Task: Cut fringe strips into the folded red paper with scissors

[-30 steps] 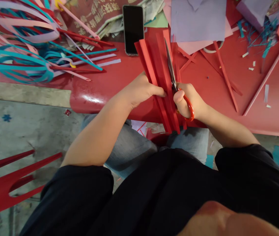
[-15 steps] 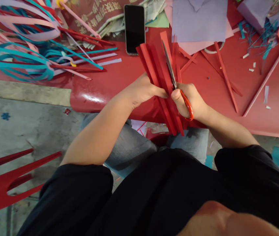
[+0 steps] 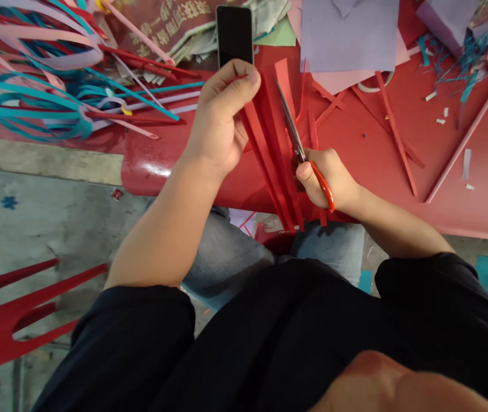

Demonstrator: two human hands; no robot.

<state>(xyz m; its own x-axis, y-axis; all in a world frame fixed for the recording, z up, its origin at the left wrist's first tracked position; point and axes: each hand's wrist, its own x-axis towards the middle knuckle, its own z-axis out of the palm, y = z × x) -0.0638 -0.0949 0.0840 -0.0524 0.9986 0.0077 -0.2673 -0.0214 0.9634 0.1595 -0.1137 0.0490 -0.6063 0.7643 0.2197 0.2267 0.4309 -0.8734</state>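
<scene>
Now pinching the top of a red strip (image 3: 268, 166), slanting down-right from upper centre, in the left hand (image 3: 222, 111), clamping scissors (image 3: 298, 151) alongside in the right hand (image 3: 341, 176).

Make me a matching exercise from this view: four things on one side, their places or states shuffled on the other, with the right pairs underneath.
Things
1. scissors
2. folded red paper
3. phone
4. purple sheet

Places or states
A. dark-screened, its near end hidden behind the left hand
B. lying over pink paper
C. held in the right hand
D. far end pinched between the left hand's thumb and fingers

Right pairs: 1-C, 2-D, 3-A, 4-B
</scene>
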